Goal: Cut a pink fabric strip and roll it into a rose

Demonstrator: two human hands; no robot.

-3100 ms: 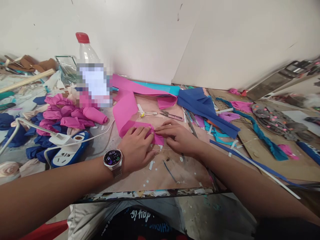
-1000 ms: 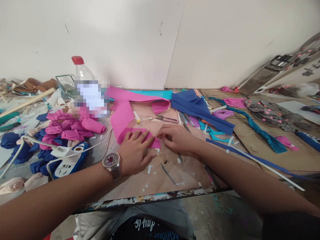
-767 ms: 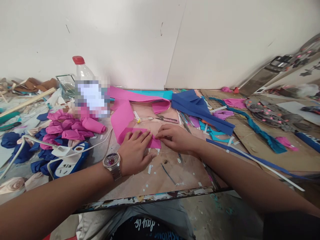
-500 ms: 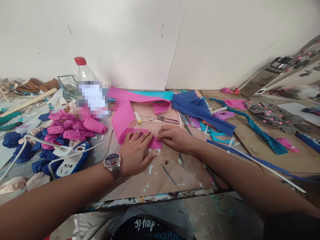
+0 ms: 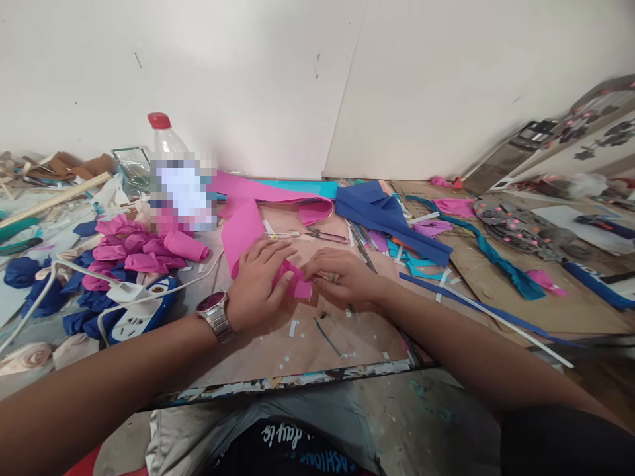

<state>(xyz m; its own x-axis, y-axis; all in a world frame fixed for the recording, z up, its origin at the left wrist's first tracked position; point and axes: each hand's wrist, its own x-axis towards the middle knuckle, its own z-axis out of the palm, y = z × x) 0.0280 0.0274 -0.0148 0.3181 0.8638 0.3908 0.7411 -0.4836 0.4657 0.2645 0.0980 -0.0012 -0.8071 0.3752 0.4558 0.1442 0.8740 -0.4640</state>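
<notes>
A long pink fabric strip (image 5: 241, 228) runs from the back of the table down to its near end between my hands. My left hand (image 5: 258, 281) lies on that end, fingers stretched out and thumb apart, pressing it down. My right hand (image 5: 342, 274) pinches the strip's corner between thumb and fingertips, and the corner is lifted and folded over. Behind my hands lie small scissors (image 5: 326, 236) with pink-edged handles. A folded dark blue fabric strip (image 5: 374, 205) rests further back, right of the pink one.
Rolled pink fabric pieces (image 5: 133, 244) and a power strip (image 5: 149, 307) with a white cable crowd the left. A red-capped bottle (image 5: 159, 122) stands behind. On the right are a twisted teal strip (image 5: 489, 244), a white stick (image 5: 516, 324) and grey fabric flowers (image 5: 510, 225).
My right hand has raised and folded the pink strip's corner. My left hand has shifted slightly left and turned, its thumb now nearer the strip. The view has shifted a little.
</notes>
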